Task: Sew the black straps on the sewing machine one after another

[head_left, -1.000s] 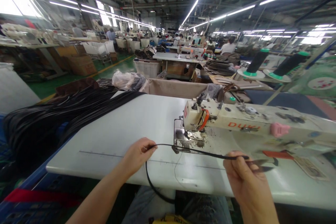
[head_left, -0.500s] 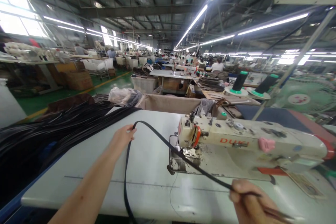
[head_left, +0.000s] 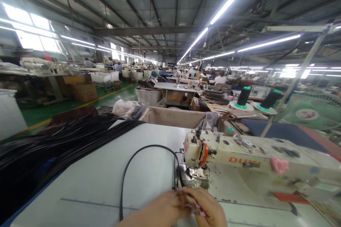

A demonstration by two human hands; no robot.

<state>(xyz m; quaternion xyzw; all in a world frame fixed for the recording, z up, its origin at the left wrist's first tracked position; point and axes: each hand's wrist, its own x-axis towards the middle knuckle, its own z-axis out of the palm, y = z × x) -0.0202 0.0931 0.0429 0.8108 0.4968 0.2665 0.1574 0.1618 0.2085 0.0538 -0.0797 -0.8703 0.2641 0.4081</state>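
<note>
My left hand (head_left: 166, 204), smeared by motion, meets my right hand (head_left: 210, 205) just in front of the sewing machine (head_left: 229, 159). Both are closed around a narrow black strap (head_left: 151, 145). From them it rises beside the needle area, bends over in a wide loop and runs down to the table's near edge on the left. Small pink bits (head_left: 201, 211) show among my right fingers; what they are I cannot tell. The presser foot (head_left: 197, 173) is right behind my hands. Where the strap lies inside my fingers is hidden.
A heap of black straps (head_left: 80, 145) covers the left side of the white table (head_left: 149, 173). Behind the table stands a beige fabric bin (head_left: 173, 117). Two dark thread cones (head_left: 243, 97) and a green fan (head_left: 306, 113) are at the right.
My hands, formerly far apart with the strap stretched between them, have come together before the machine head. The strap now forms a loop left of the needle. The view has tilted up.
</note>
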